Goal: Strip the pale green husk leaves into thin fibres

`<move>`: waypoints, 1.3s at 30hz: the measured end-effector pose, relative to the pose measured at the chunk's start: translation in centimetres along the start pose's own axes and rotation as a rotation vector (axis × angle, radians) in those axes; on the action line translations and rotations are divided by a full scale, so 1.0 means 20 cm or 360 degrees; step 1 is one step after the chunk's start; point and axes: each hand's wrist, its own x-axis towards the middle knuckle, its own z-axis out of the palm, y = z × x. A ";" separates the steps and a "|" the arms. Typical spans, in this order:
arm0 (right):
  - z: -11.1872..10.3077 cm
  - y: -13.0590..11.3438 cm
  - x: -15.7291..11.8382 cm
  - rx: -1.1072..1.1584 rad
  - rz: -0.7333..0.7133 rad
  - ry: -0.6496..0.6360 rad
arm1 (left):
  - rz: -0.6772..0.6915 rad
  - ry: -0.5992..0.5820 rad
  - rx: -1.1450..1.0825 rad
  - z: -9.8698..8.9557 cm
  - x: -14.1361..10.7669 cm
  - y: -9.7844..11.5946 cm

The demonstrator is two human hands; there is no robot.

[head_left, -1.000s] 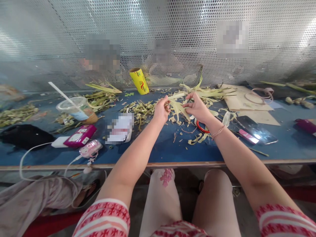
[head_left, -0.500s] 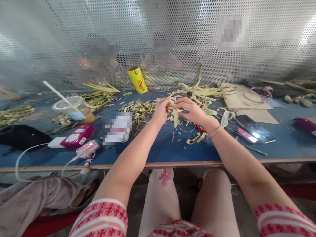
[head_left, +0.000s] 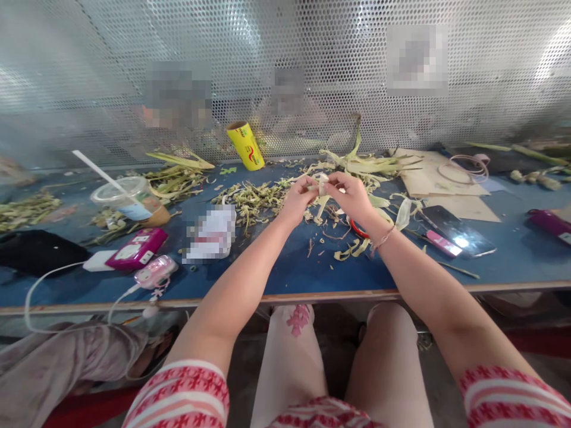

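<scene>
Over the middle of the blue table, my left hand [head_left: 298, 201] and my right hand [head_left: 353, 195] meet fingertip to fingertip. Both pinch a pale green leaf strip [head_left: 322, 189], which curves up between them and has a tail hanging down. Right below and behind lies a heap of shredded plant scraps [head_left: 259, 198]. Under my right wrist shows a red loop [head_left: 358, 229], partly hidden, whose kind I cannot make out. Another pale strip [head_left: 404, 214] lies just right of that wrist.
A yellow cardboard tube [head_left: 245, 146] stands tilted by the perforated metal screen [head_left: 312, 35]. Leftward are a straw cup [head_left: 129, 199], a magenta device [head_left: 137, 248] and a white cable [head_left: 30, 297]. A phone [head_left: 468, 229] and brown paper [head_left: 435, 172] lie right.
My right hand has closed in on the left, from loosely spread fingers to a pinch. The leaf strip, which hung straight down, is now bent up between both hands.
</scene>
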 end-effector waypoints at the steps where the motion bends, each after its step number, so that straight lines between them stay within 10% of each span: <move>1: 0.00 0.00 0.00 0.0019 0.0044 0.0025 | 0.0007 -0.0037 0.0011 0.00 0.00 0.00; 9: -0.03 0.01 0.02 -0.0136 0.0021 0.0231 | 0.0130 -0.0359 0.0230 0.02 -0.06 0.04; 18: -0.01 0.03 0.03 0.0161 0.0347 0.0093 | 0.0249 -0.0162 0.0602 0.05 -0.07 0.05; 39: -0.05 -0.03 0.01 -0.0027 0.0008 0.0255 | 0.0550 -0.0096 0.0679 0.05 -0.13 0.06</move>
